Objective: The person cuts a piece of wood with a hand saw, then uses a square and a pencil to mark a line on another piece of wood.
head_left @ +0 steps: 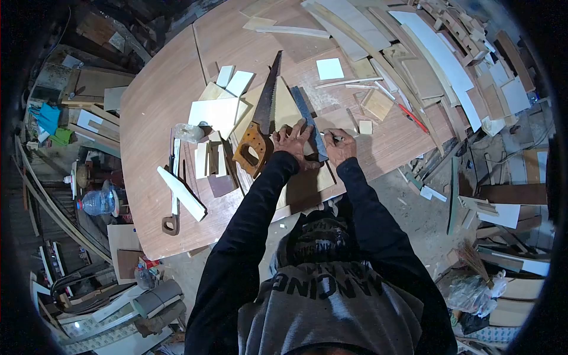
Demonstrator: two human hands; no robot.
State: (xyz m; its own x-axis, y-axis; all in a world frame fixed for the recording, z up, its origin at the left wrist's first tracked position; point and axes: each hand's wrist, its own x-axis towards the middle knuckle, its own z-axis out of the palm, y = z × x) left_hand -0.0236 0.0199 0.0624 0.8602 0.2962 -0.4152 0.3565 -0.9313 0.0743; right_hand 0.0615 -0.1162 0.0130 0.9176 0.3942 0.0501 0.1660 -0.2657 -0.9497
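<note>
My left hand [291, 142] is pressed down with fingers spread on a pale wooden board [284, 97] and reaches the edge of a blue-grey straight strip [305, 112], which looks like a ruler or square blade. Just right of that strip, my right hand [340, 147] is closed in a pinch; what it holds, if anything, is too small to tell. A handsaw [253, 149] with a wooden handle lies left of my left hand, its dark blade [269, 89] pointing away from me. Part of the board shows below my left wrist.
White and wooden offcuts [214, 112] lie left of the saw with a plastic bag [188, 133]. A smaller saw [170, 223] sits at the table's [148, 118] left edge. On the right are a red-handled tool [412, 118], a white square [329, 68] and piled wood strips [444, 59].
</note>
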